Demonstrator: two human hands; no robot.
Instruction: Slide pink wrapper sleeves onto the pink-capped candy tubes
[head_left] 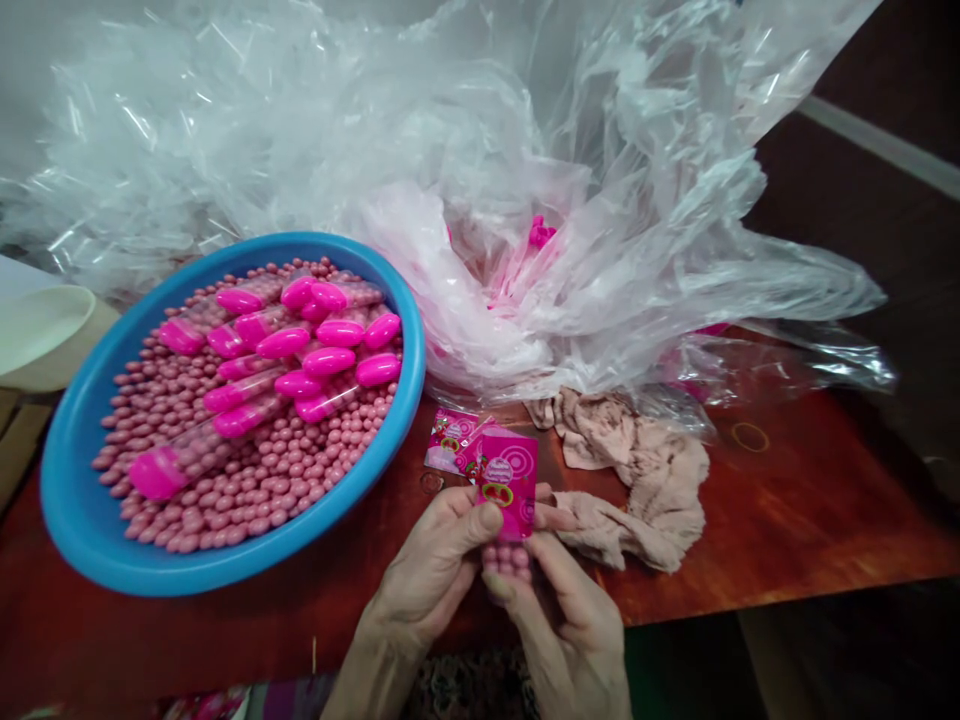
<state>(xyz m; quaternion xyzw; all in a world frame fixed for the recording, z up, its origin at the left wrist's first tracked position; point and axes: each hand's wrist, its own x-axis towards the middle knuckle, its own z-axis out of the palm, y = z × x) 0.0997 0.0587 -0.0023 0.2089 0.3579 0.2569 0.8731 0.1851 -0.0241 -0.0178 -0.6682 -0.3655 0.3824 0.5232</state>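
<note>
In front of me, my left hand [431, 560] is closed, its thumb pressing on a bright pink printed label [510, 480]. Just below that label, pink candy balls [506, 560] show in what looks like a clear tube, gripped by my right hand [566, 610] with its thumb near the bottom. The fingers hide most of the tube. More pink printed labels [452, 438] lie on the table behind my hands. To the left, a blue basin [64, 510] holds loose pink balls [225, 510] and several filled clear tubes with bright pink caps [244, 418].
Crumpled clear plastic bags [300, 120] heap across the back, one open bag [480, 330] showing pink pieces [540, 233]. A beige rag [660, 470] lies right of my hands on the reddish table [810, 500]. A pale bowl [45, 335] stands at far left. A rubber band [750, 437] lies at right.
</note>
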